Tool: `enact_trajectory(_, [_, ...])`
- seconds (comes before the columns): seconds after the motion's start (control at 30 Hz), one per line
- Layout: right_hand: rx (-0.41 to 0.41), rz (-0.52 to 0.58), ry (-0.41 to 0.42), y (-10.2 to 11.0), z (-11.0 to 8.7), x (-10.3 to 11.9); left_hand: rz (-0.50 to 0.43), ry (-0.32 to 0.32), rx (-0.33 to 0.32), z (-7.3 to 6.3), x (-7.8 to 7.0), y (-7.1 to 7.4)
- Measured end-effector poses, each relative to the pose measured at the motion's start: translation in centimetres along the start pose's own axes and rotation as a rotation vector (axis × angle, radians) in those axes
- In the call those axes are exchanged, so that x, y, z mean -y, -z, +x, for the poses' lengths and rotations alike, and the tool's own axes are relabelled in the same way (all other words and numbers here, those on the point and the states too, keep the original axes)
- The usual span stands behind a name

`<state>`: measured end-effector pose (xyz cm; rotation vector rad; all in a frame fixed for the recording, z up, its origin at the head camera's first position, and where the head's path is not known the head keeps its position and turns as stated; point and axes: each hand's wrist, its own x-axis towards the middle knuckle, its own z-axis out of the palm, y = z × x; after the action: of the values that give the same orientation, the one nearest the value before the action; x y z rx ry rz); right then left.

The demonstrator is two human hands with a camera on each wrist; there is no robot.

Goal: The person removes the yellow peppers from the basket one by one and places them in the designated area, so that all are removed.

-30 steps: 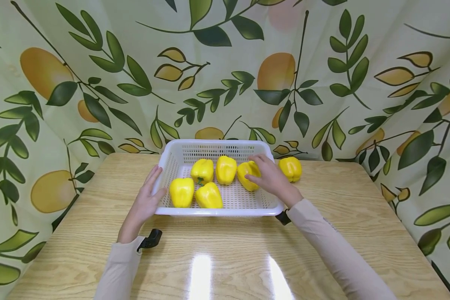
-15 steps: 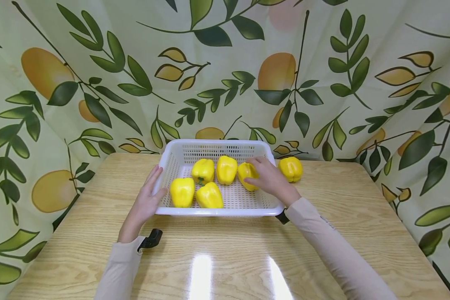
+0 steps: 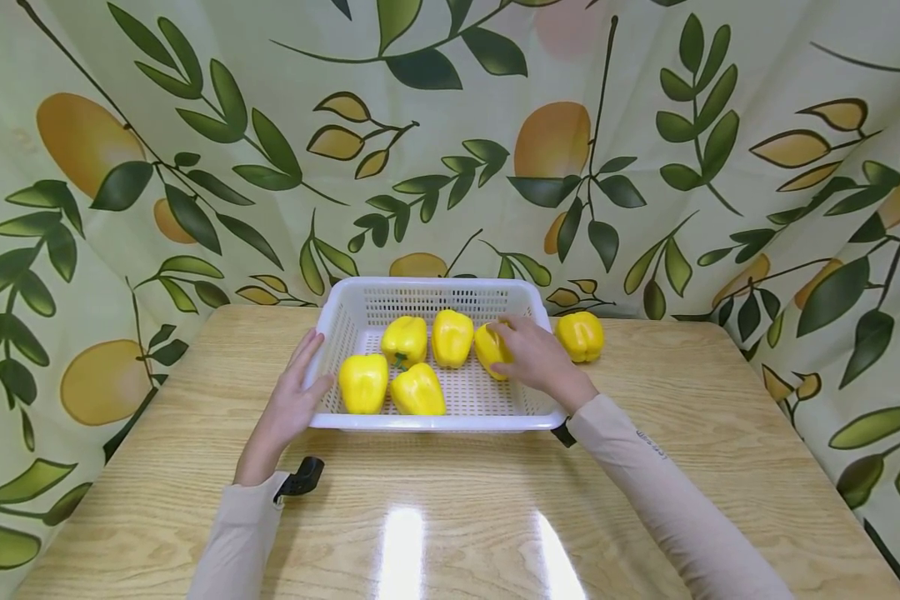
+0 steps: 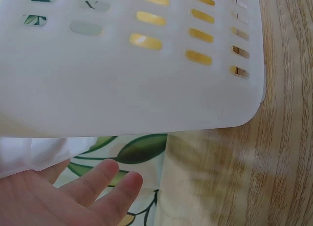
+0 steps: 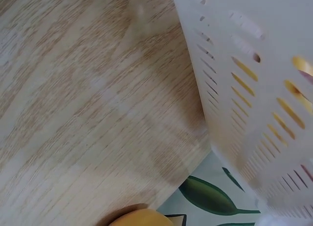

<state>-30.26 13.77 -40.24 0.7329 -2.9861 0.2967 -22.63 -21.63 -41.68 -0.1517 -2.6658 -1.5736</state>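
A white plastic basket (image 3: 431,423) with slotted walls sits on the table, holding several yellow bell peppers. At its left rim, my left hand (image 3: 291,402) holds the basket, the thumb over the edge and the fingers along the outside. In the left wrist view, fingers (image 4: 117,196) extend below the rim, outside the slotted wall. My right hand (image 3: 534,357) reaches over the right side and grips the rightmost bell pepper (image 3: 487,350) inside, partly covering it. Beside it lies another bell pepper (image 3: 452,339). The right wrist view shows only the basket's outer wall (image 5: 244,89), not the hand's grip.
One yellow bell pepper (image 3: 580,337) lies on the wooden table (image 3: 465,508), just outside the basket's right side. A leaf-and-fruit patterned curtain (image 3: 450,167) hangs close behind the table's back edge.
My right hand's fingers have shifted slightly on the bell pepper, which stays in nearly the same spot. The left hand and the basket have kept their places.
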Motion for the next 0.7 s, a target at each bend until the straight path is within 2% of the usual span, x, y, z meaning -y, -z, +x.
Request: enact_trajectory(0.7, [0.023,0.008,0.060,-0.12,-0.05,-0.10,0.012,0.005,-0.002,0.20,0.36,-0.11])
